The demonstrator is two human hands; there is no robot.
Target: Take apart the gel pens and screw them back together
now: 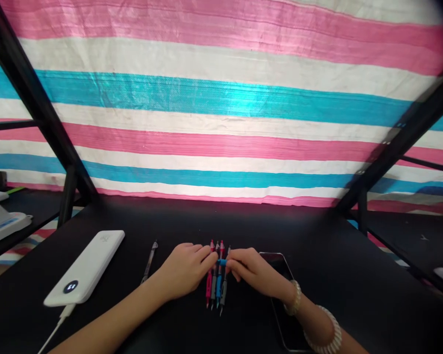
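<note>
Several pens lie side by side on the black table, tips toward me: a pink pen (208, 289), a blue pen (218, 287) and grey-gripped pens (223, 293). A small blue strip (222, 262) crosses over them, its exact kind unclear. My left hand (190, 268) curls in from the left, its fingertips closed at the strip's left end and partly covering the pens. From the other side my right hand (253, 270) pinches the right end between thumb and fingers. Left of my left hand lies another dark pen (150, 260), apart from the group.
A white power bank (88, 268) with a plugged-in white cable (61, 317) lies at the left. Under my right forearm is a dark phone (290, 319). Black metal bars (47, 108) rise at both sides, before a striped sheet (221, 98).
</note>
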